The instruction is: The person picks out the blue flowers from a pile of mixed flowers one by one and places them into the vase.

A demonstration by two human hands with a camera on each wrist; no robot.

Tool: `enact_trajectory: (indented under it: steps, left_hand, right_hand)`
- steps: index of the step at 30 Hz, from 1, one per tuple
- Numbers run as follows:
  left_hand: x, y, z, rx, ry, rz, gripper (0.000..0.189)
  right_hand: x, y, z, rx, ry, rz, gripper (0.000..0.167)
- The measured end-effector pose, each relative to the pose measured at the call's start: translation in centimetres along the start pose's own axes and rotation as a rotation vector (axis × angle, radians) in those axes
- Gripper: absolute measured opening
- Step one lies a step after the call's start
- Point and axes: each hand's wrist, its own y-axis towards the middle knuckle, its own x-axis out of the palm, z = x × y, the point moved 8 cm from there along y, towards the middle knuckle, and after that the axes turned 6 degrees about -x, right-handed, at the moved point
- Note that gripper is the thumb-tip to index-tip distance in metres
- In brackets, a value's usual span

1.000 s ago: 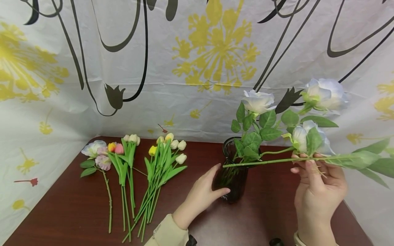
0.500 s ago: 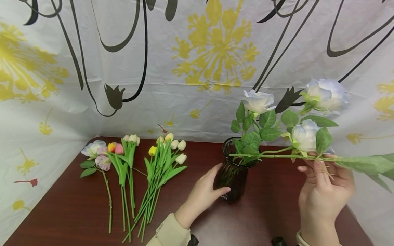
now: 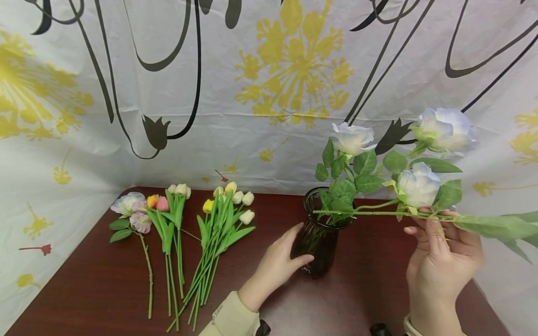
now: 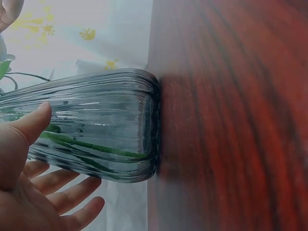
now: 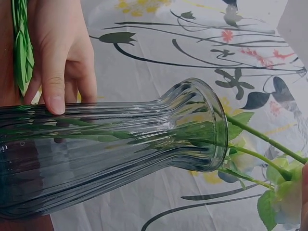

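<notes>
My left hand (image 3: 275, 268) holds the ribbed dark glass vase (image 3: 317, 249) by its left side, thumb in front and fingers behind. The left wrist view shows the vase (image 4: 110, 120) standing on the table with green stems inside. Three pale blue-white roses (image 3: 353, 139) with leaves lean out of its mouth, mostly to the right. My right hand (image 3: 445, 256) pinches a leafy green flower stem (image 3: 378, 213) between thumb and fingers, held almost level. The stem's bare end overlaps the vase mouth in the head view; its leafy end runs out of view at right.
On the dark red wooden table (image 3: 105, 280), left of the vase, lie a blue-and-pink flower stem (image 3: 148, 270), a small tulip bunch (image 3: 168, 228) and a larger bunch of white and yellow tulips (image 3: 218, 233). A printed white cloth (image 3: 235, 93) hangs behind the table.
My right hand has moved slightly right and the stem in it has come up to nearly level, its bare end shifting right and up. The left hand stays on the vase.
</notes>
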Motion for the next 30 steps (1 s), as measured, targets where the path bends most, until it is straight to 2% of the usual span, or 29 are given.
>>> enact_trajectory:
  steps: [15, 30]
  left_hand:
    - [-0.03, -0.05, 0.13, 0.014, 0.028, 0.014, 0.075]
    - [-0.01, -0.06, 0.13, -0.003, 0.037, 0.016, 0.075]
  right_hand:
    - [0.53, -0.34, 0.19, -0.037, -0.09, -0.046, 0.024]
    - [1.0, -0.43, 0.08, -0.071, -0.109, -0.078, 0.019]
